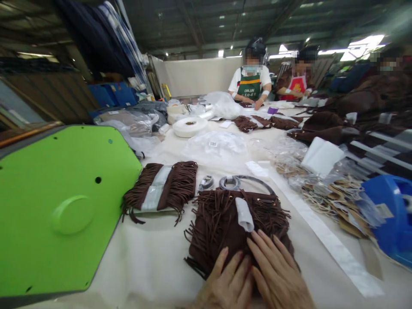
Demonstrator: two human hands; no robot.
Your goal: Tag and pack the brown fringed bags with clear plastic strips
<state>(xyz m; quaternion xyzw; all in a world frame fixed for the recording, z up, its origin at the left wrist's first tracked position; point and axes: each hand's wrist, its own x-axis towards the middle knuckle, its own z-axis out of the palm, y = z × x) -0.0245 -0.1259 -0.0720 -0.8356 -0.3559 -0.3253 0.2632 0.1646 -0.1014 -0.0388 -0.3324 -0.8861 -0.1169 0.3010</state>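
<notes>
A dark brown fringed bag [222,219] lies flat on the table before me, its strap curving out behind its top edge. My left hand [230,279] rests on the bag's near part, fingers stretched out. Beside it my right hand [273,266] lies flat on the fringe, fingers extended, near the end of a short white wrap [244,213]. To the left sits a second brown fringed bag [180,182] with a pale band [156,187] around its middle. Coiled straps [229,183] lie just behind the nearer bag.
A large green panel [77,171] stands at the left. A white strip [322,223] runs along the right, beside tags with strings [334,197] and a blue tape dispenser [383,201]. Behind are a white roll [189,127], plastic bags [215,143] and co-workers [250,88] at the table.
</notes>
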